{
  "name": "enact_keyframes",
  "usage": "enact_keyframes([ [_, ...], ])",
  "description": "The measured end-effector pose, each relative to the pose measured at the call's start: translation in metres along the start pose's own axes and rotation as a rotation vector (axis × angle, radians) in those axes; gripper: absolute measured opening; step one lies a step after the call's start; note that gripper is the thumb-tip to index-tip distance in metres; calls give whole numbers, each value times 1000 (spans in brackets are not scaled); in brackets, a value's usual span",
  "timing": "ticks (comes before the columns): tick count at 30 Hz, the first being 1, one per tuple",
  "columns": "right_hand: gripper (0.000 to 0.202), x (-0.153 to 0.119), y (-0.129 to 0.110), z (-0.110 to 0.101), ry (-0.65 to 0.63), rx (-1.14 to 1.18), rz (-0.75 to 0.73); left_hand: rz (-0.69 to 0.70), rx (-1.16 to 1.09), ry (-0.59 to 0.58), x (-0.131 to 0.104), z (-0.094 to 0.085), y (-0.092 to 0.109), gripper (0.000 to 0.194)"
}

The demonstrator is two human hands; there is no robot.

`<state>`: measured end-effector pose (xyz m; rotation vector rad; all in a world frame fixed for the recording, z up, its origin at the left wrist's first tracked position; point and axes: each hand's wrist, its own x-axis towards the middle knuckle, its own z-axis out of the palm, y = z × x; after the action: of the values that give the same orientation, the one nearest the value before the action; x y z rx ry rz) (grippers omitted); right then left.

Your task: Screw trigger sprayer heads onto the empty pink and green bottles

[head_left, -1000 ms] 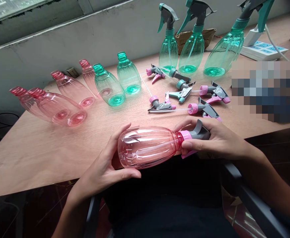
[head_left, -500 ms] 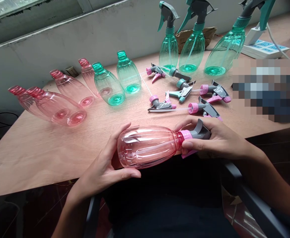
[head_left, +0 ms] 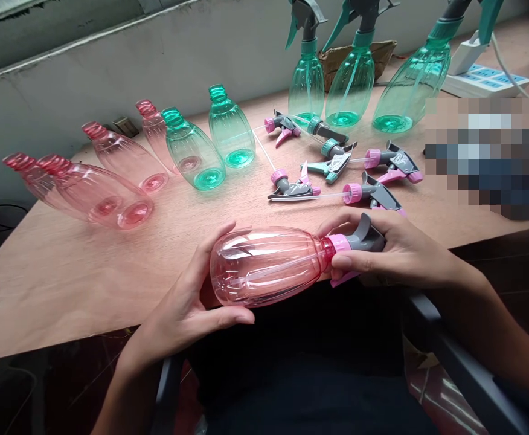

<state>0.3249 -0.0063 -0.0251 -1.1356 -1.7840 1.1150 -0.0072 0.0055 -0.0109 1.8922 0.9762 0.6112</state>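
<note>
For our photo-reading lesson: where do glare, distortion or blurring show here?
Head view: white glare streaks the held pink bottle; the left pink bottles and rightmost green bottle lean outward, probably lens distortion; pixelation hides a patch over the table at right.

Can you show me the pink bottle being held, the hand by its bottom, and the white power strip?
Pink bottle [head_left: 267, 266]: head view, middle of its body.
Left hand [head_left: 192, 305]: head view, middle of the hand.
Power strip [head_left: 488, 80]: head view, its top.

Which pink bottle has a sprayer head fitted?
The pink bottle held sideways by the left hand and right hand; the four other pink bottles, standing on the table, have open necks.
</note>
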Motion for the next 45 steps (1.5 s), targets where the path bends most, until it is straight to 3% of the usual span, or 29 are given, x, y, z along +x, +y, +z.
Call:
enact_keyframes([
  [21,35,1,-3,-1,-17,68,19,25,-11,51,2,1,0,100],
  [45,32,0,-3,1,-6,110,38,51,-107,29,4,2,-1,100],
])
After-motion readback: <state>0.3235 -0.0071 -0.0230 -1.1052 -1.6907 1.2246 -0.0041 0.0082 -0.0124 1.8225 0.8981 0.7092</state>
